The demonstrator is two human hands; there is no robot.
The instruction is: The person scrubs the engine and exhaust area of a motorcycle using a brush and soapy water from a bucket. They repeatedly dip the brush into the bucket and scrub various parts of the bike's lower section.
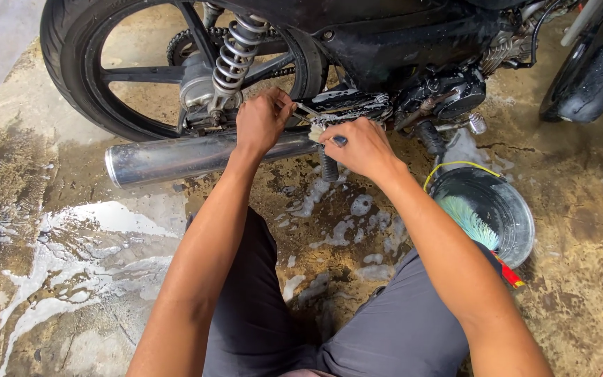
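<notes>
Grey-trousered knees (329, 328) fill the bottom of the frame as a person crouches on a wet, foam-streaked concrete floor (71, 279) beside a black motorcycle (399, 42).

The right hand (361, 148) is curled tight around a small brush (324, 132): a dark blue bit of handle shows at the thumb, and pale bristles poke out toward the left, against the sudsy footrest bracket (347, 106). The brush's long axis appears to run roughly left to right, bristle end away from the palm, though most of the handle is buried in the fist. The left hand (263, 122) sits just beside it, fingers bent and pressed on the frame where the shock absorber spring (235, 52) comes down; whether that grip closes on a part or merely braces cannot be told. Both hands are close to the bracket, the right nearer.

Below them the chrome exhaust pipe (176, 157) lies lengthwise, open end to the left, in front of the rear wheel (106, 70). To the right, well apart from the hands, a black bucket (518, 230) holds a larger brush with green bristles (472, 225) and a red handle; the forearm hides part of its rim. The motorcycle's upper body is cut off by the frame's top edge.
</notes>
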